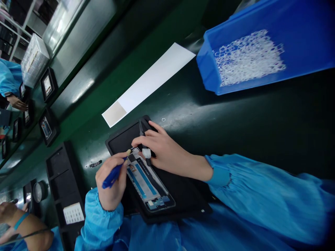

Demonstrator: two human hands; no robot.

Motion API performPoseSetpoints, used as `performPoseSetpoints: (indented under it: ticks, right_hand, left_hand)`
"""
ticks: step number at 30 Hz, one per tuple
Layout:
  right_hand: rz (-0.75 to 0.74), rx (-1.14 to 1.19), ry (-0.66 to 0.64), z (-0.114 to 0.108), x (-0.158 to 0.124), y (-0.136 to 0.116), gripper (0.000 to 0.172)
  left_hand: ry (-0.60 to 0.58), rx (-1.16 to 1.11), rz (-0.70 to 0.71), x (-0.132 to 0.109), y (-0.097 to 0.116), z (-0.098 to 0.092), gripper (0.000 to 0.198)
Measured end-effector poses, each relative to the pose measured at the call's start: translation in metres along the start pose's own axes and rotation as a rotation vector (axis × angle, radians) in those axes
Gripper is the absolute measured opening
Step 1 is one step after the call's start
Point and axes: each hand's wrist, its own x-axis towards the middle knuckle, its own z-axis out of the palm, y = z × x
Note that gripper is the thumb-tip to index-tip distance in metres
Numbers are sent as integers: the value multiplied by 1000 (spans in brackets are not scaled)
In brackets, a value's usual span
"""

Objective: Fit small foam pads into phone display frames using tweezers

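No legible writing in view.
The white card (73, 213) near the table's (235, 118) left edge carries rows of marks too small to read; print on the phone frame (150, 184) is blurred.

Left hand (111, 186) holds blue pen (113, 176), right hand (163, 150) black tool (142, 129), over phone (149, 185).

Overhead light is uneven: pale glare streaks smear the middle of the dark green desk (183, 115), while its right part sinks near black. The white paper strip (154, 78) is almost blown out. The blue bin (300, 21) looks oversaturated, its white mesh (248, 57) blurred by motion. The left hand (112, 190) gripping the blue pen (110, 179) and the right hand (159, 148) gripping the black tool (141, 130) are softly lit and fairly sharp. The frame is tilted, its corners soft.
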Motion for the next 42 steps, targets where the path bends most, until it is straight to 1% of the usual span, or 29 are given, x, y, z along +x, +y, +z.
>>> performPoseSetpoints:
  ticks: [2, 4, 6, 8, 10, 16, 20, 22, 26, 28, 32, 37, 40, 42]
  right_hand:
    - [1, 6, 10, -1, 1, 0, 33]
    - [-15, 9, 39, -1, 2, -1, 27]
    - [-39, 34, 79, -2, 2, -3, 19]
    - [-44, 101, 113, -2, 2, -6, 12]
    - [-34, 186, 142, -2, 2, -9, 10]
    - [2, 311, 157, -4, -1, -12, 13]
    - [20, 372, 165, -8, -1, -14, 10]
    - [21, 390, 165, -10, 0, -16, 10]
    - [-27, 351, 192, -10, 0, -16, 14]
    - [-64, 314, 217, -8, -1, -15, 15]
    - [-131, 246, 251, -5, -1, -12, 11]
    - [-179, 219, 254, -3, -1, -12, 8]
    - [-185, 218, 254, -4, -1, -13, 8]
    - [-160, 240, 227, -5, -1, -14, 9]
  left_hand:
    - [115, -100, -96, -1, 0, -1, 23]
    - [202, -189, -197, -2, 0, -2, 23]
    - [245, -273, -271, -3, -1, -2, 21]
    - [263, -338, -315, -3, -1, -1, 21]
    - [268, -379, -343, -4, -1, 2, 21]
    - [286, -415, -333, -6, 0, 5, 22]
    - [253, -453, -336, -8, -1, 4, 21]
    - [258, -454, -317, -10, -1, 4, 21]
    - [357, -448, -277, -14, 4, 1, 21]
    - [379, -439, -250, -15, 6, 0, 22]
    - [343, -434, -220, -16, 9, 2, 23]
    - [330, -424, -246, -16, 7, 5, 22]
    - [325, -413, -266, -17, 5, 5, 22]
    - [328, -418, -277, -18, 3, 4, 22]
